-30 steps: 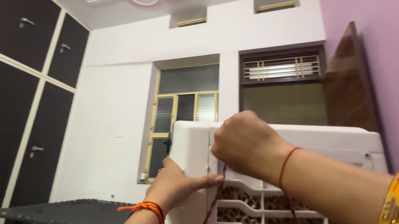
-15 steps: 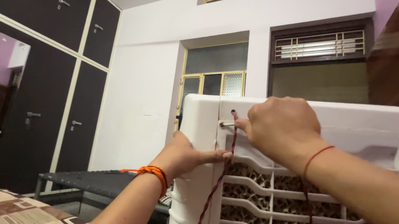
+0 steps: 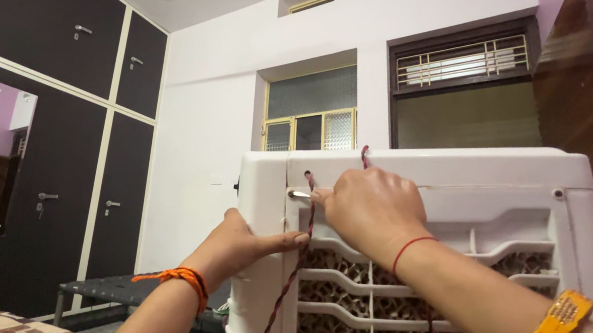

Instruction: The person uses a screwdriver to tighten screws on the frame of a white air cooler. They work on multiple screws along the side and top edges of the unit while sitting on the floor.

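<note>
Head view: two hands, left hand (image 3: 244, 243) and right hand (image 3: 370, 208), on one white cooler (image 3: 470, 197).

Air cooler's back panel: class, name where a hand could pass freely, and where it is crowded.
Free: the plain white strip of the air cooler between the right hand and the corner screw; also the louvred grille below the forearm. Crowded: the upper left corner, where both hands, the left hand included, the braided cord and a small metal piece meet.
</note>
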